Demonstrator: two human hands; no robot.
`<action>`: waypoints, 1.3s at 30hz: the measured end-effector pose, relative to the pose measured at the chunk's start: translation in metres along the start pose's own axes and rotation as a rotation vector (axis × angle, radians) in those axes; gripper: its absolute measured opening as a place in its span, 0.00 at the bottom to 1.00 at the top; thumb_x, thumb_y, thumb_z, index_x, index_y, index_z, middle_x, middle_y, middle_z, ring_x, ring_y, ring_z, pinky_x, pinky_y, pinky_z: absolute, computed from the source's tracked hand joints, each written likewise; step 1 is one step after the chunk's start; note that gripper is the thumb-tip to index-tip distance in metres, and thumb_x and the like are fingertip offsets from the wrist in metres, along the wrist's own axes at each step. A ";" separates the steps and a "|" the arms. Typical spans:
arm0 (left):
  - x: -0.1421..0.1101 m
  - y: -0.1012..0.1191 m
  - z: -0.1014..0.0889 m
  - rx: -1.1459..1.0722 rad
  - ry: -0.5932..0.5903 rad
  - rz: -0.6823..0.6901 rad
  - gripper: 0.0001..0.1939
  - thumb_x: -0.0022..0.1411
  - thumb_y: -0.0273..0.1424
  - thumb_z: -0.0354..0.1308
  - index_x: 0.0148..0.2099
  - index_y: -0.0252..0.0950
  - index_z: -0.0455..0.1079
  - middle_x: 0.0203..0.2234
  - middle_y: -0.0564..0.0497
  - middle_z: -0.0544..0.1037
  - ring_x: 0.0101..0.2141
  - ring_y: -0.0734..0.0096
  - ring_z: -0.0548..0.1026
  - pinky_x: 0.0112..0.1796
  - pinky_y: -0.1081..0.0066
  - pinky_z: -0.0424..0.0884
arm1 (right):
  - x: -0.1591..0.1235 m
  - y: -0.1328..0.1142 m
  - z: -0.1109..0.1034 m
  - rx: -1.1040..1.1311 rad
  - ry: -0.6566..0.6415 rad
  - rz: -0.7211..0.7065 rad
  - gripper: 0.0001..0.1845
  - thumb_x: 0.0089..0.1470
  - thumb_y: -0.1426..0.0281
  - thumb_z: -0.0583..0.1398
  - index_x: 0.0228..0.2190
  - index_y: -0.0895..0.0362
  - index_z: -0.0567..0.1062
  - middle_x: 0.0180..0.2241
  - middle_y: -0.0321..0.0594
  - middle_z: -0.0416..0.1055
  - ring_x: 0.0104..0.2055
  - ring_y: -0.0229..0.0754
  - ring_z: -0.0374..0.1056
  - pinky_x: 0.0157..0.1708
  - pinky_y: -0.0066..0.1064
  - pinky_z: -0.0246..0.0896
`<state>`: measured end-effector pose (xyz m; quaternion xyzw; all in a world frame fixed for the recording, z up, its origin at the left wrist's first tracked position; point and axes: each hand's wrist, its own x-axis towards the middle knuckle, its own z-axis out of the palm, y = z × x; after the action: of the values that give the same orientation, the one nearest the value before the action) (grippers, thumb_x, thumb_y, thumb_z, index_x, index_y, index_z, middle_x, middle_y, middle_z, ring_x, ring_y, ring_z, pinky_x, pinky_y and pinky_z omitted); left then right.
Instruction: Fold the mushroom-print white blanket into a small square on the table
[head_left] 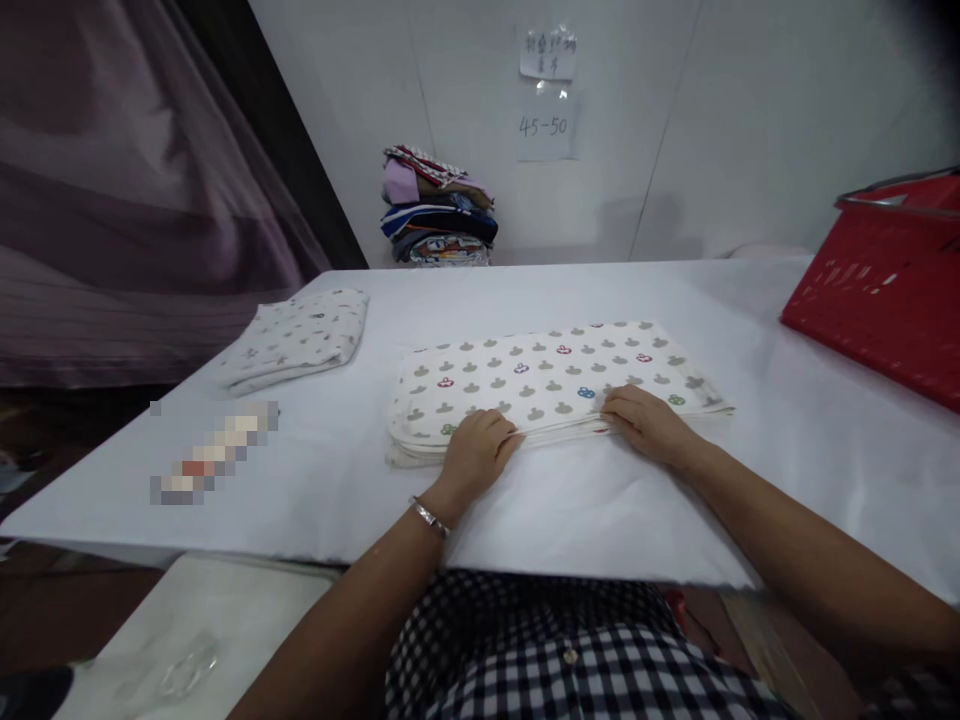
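A white cloth [540, 375] with grey, red, blue and green printed motifs lies on the white table, folded into a long rectangle of several layers. My left hand [478, 450], with a silver bracelet at the wrist, pinches the cloth's near edge left of its middle. Farther right along that same edge, the curled fingers of my right hand [643, 420] grip the layers, the thumb tucked below. A second folded white cloth [304, 335] with small prints rests at the table's left side, apart from both hands.
A red basket [889, 275] stands at the right edge of the white table [600, 510]. Folded fabrics form a stack [439, 210] against the back wall. A pixelated object [217, 450] lies at the left. Handwritten paper signs [547, 120] hang on the wall.
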<state>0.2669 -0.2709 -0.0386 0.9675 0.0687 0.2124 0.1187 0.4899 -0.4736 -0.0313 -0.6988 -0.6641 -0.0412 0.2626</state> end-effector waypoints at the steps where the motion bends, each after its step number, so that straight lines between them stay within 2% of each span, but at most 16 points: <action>1: 0.000 0.000 0.000 -0.006 0.003 -0.002 0.11 0.66 0.36 0.48 0.38 0.37 0.69 0.33 0.49 0.72 0.36 0.66 0.68 0.40 0.64 0.64 | 0.000 0.000 0.000 -0.001 -0.008 -0.005 0.14 0.62 0.68 0.48 0.35 0.55 0.72 0.36 0.46 0.71 0.40 0.46 0.65 0.38 0.40 0.64; 5: -0.001 0.000 0.001 -0.004 0.013 -0.012 0.11 0.65 0.38 0.51 0.39 0.38 0.70 0.33 0.49 0.72 0.36 0.66 0.68 0.39 0.63 0.64 | 0.000 -0.001 -0.001 -0.005 -0.031 -0.018 0.15 0.62 0.68 0.47 0.34 0.55 0.73 0.36 0.46 0.71 0.39 0.46 0.65 0.38 0.40 0.64; 14: 0.003 0.001 0.002 0.032 0.016 0.002 0.14 0.67 0.35 0.45 0.36 0.37 0.71 0.31 0.49 0.72 0.34 0.67 0.67 0.38 0.64 0.64 | -0.002 0.001 0.000 -0.020 -0.020 -0.054 0.13 0.62 0.70 0.48 0.33 0.55 0.72 0.36 0.45 0.70 0.40 0.45 0.65 0.38 0.38 0.63; 19: 0.001 0.002 0.000 -0.016 0.010 0.000 0.13 0.67 0.36 0.47 0.35 0.38 0.70 0.31 0.49 0.72 0.35 0.67 0.67 0.38 0.64 0.64 | -0.002 0.001 0.000 -0.022 -0.032 -0.067 0.13 0.61 0.70 0.48 0.34 0.55 0.73 0.35 0.45 0.70 0.38 0.45 0.64 0.38 0.38 0.63; 23: 0.000 0.001 0.001 -0.015 0.007 0.003 0.10 0.65 0.37 0.51 0.37 0.38 0.70 0.32 0.49 0.72 0.35 0.66 0.67 0.39 0.63 0.64 | -0.003 0.003 0.000 -0.040 -0.045 -0.098 0.12 0.61 0.67 0.51 0.38 0.55 0.73 0.37 0.45 0.70 0.39 0.44 0.65 0.39 0.38 0.64; 26: 0.001 0.001 0.001 -0.010 0.016 0.003 0.10 0.65 0.36 0.50 0.37 0.38 0.70 0.32 0.49 0.72 0.35 0.66 0.67 0.39 0.63 0.64 | -0.004 0.004 0.000 -0.062 -0.046 -0.101 0.12 0.61 0.66 0.52 0.41 0.55 0.73 0.39 0.45 0.70 0.40 0.45 0.65 0.40 0.39 0.64; 34: 0.002 0.003 -0.001 -0.014 0.016 -0.001 0.13 0.67 0.35 0.47 0.36 0.37 0.70 0.31 0.50 0.72 0.34 0.68 0.67 0.38 0.65 0.64 | -0.004 0.005 -0.001 0.015 -0.052 -0.068 0.14 0.61 0.68 0.50 0.41 0.55 0.74 0.39 0.46 0.70 0.40 0.44 0.65 0.39 0.39 0.64; 39: 0.002 0.004 0.000 0.047 0.003 0.006 0.13 0.67 0.35 0.47 0.35 0.38 0.70 0.31 0.49 0.71 0.35 0.67 0.67 0.38 0.65 0.63 | -0.004 0.004 0.001 -0.041 -0.066 -0.086 0.15 0.61 0.68 0.50 0.42 0.56 0.74 0.39 0.47 0.70 0.40 0.45 0.65 0.40 0.40 0.64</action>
<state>0.2693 -0.2738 -0.0365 0.9699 0.0709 0.2126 0.0952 0.4931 -0.4766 -0.0344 -0.6759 -0.7008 -0.0428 0.2240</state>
